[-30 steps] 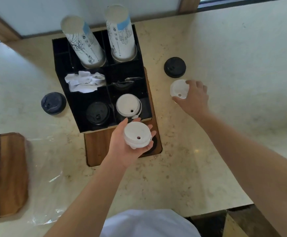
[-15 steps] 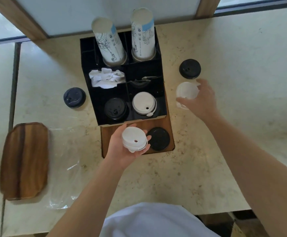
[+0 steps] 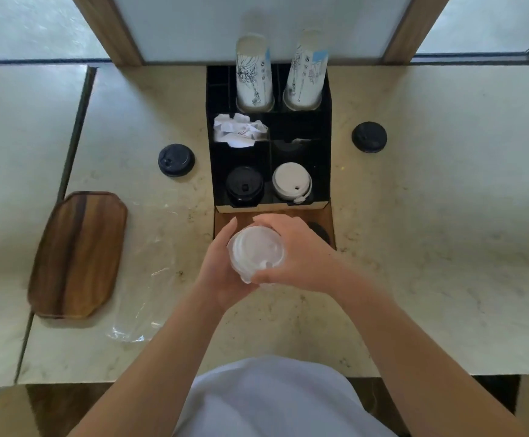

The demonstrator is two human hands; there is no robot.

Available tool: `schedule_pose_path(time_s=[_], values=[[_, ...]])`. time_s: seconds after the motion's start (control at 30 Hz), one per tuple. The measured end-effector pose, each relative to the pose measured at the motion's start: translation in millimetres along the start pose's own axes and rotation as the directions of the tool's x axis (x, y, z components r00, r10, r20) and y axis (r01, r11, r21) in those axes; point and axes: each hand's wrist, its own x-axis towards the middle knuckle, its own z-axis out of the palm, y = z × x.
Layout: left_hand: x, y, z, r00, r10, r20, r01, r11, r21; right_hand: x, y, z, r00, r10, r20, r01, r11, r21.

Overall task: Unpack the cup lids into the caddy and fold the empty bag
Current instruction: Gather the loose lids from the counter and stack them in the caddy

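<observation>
A stack of white cup lids (image 3: 254,252) sits between both hands, just in front of the black caddy (image 3: 325,146). My left hand (image 3: 216,269) cups the stack from the left and below. My right hand (image 3: 294,253) grips it from the right, fingers over its far edge. The caddy's front compartments hold a black lid (image 3: 243,185) and white lids (image 3: 291,182). Loose black lids lie left (image 3: 176,160) and right (image 3: 369,136) of the caddy, and another (image 3: 320,231) is partly hidden behind my right hand. The clear empty bag (image 3: 149,272) lies flat on the counter to the left.
Two stacks of paper cups (image 3: 254,74) stand in the caddy's back compartments, with crumpled white paper (image 3: 238,130) in a middle one. A wooden tray (image 3: 77,253) lies at the left. A wooden board (image 3: 225,219) sits under the caddy. The counter's front edge is near my body.
My right hand picked a white lid off the counter at the right and brought it left onto the lids in my left hand. Both hands now meet on the stack.
</observation>
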Motion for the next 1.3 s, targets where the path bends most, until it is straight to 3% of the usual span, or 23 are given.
schedule_pose_path(time_s=[0.37, 0.67, 0.93, 1.1, 1.23, 1.3], values=[[-36, 6, -16, 0.993, 0.116, 0.036, -0.118, 0.991, 0.059, -4, -42, 30, 0.997, -0.064, -0.035, 0.06, 0.991, -0.121], [-31, 15, -16, 0.99, 0.129, 0.049, -0.129, 0.992, 0.01, 6, -34, 40, 0.996, -0.034, -0.081, 0.027, 0.996, -0.086], [-5, 20, 0, 0.993, 0.112, -0.034, -0.107, 0.986, 0.128, 20, -6, 33, 0.986, 0.011, -0.167, -0.019, 0.999, -0.048], [15, 20, 12, 0.988, 0.136, -0.076, -0.119, 0.975, 0.188, 32, 8, 19, 0.996, 0.038, -0.084, -0.045, 0.996, -0.072], [35, 26, 29, 0.955, 0.134, -0.263, -0.096, 0.983, 0.154, 45, 25, 1, 0.99, 0.104, -0.098, -0.112, 0.991, -0.077], [45, 31, 32, 0.93, 0.184, -0.319, -0.113, 0.967, 0.23, 52, 34, -7, 0.988, 0.098, -0.116, -0.111, 0.987, -0.119]])
